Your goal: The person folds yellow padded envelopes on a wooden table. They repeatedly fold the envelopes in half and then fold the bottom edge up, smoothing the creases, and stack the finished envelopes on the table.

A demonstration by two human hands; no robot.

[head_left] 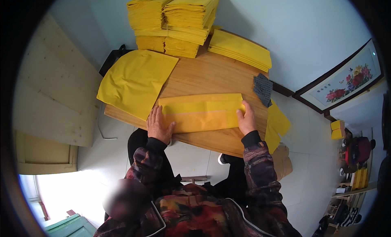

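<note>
A yellow cloth-like sheet (203, 119) lies folded into a long flat strip near the table's front edge, with a paler orange-yellow band along its near half. At its left end rests my left hand (160, 125), fingers stretched forward and thumb spread onto the strip. My right hand (247, 118) touches the right end, its fingers along the short edge and its thumb apart on the near side. Left of the strip, a wide unfolded yellow sheet (136, 80) with a rounded outline is spread out, partly over the table edge.
Tall stacks of folded yellow sheets (185, 17) stand at the back of the wooden table (195, 76). A lower yellow pile (240, 49) lies beside them. A grey knitted cloth (262, 89) sits at the right edge, above a hanging yellow piece (277, 125). A framed flower picture (342, 80) leans at right.
</note>
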